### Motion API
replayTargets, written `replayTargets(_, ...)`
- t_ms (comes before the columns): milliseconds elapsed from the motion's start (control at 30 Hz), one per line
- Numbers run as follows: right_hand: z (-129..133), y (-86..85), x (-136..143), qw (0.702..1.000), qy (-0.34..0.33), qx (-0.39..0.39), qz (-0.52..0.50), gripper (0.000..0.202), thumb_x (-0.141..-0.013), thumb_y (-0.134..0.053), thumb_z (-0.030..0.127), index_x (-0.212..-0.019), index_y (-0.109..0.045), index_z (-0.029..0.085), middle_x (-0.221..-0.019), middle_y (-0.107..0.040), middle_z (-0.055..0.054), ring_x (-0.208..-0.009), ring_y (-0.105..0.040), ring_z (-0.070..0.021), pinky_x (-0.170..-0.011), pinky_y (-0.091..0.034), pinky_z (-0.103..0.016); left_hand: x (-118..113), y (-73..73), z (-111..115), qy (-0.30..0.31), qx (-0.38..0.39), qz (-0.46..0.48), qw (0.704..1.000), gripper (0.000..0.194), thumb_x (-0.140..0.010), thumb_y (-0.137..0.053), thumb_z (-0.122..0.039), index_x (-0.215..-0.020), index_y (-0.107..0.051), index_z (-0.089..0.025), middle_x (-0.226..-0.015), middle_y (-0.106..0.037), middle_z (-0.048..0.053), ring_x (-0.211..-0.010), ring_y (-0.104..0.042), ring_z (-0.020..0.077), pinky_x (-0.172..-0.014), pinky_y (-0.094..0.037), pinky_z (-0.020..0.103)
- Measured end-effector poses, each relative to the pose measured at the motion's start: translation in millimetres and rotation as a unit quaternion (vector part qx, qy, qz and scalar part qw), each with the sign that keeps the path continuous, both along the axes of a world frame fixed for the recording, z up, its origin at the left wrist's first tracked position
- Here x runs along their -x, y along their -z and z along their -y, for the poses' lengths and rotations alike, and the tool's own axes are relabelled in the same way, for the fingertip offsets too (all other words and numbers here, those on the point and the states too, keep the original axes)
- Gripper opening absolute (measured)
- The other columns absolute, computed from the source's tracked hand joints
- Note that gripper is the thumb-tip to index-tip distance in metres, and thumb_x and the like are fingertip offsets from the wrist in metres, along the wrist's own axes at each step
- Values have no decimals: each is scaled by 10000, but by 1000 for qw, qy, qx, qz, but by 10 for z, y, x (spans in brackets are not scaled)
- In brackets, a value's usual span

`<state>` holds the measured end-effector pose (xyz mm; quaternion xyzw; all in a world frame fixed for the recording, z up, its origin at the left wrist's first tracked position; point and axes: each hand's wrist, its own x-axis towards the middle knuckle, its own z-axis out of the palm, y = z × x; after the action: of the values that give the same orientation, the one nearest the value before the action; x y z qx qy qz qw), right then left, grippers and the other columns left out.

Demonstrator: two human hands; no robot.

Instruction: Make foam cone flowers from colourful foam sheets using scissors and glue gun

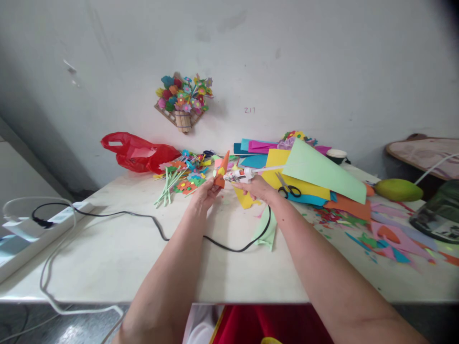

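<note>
My left hand (208,192) pinches an orange foam piece (221,176) with a pointed top and a bit of yellow on it, held upright above the table. In my right hand (260,188) is a white patterned hot glue gun (244,175), its nozzle pointing left and close against the orange piece. Whether the tip touches the foam I cannot tell. A long glue stick (272,168) juts out of the gun's back. From below the right hand a black cord (229,248) loops left across the table.
Foam flowers (188,185), pale green strips (168,186) and a red plastic bag (139,153) lie left. Scissors (289,188) rest on yellow sheets (310,184), right, under a pale green sheet (322,169). Scraps (389,239) cover the right side. A power strip (60,220) is at far left.
</note>
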<state>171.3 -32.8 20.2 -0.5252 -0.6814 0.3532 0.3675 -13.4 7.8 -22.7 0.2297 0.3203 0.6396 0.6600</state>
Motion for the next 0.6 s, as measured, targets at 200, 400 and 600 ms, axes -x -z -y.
replayTargets(200,2,9,1,1000,-17,18,-2,359,-715,-701,408,-934,-640,130,-559,-526,24,-397,-393,-62,-338,-305,-179,5,8,7,2,-6,5,1000,215,-799,-567,-77,-990,-643,-138,-754,-682,45,-645,-639,141,-761,-524,311)
replayTargets(400,13,-11,-15,1000,-9,14,0,333,-705,-714,383,-919,-628,142,-551,-510,37,-398,-398,-59,-330,-307,-168,-4,-14,21,-7,2,9,1000,179,-799,-567,-72,-944,-648,-140,-762,-681,49,-667,-646,148,-754,-523,311)
replayTargets(600,-5,-3,-35,1000,-1,16,9,347,-703,-715,409,-900,-631,137,-542,-510,33,-398,-405,-60,-330,-307,-169,-9,-31,29,-10,8,10,1000,201,-817,-549,-82,-991,-640,-126,-791,-686,52,-668,-642,140,-777,-526,317)
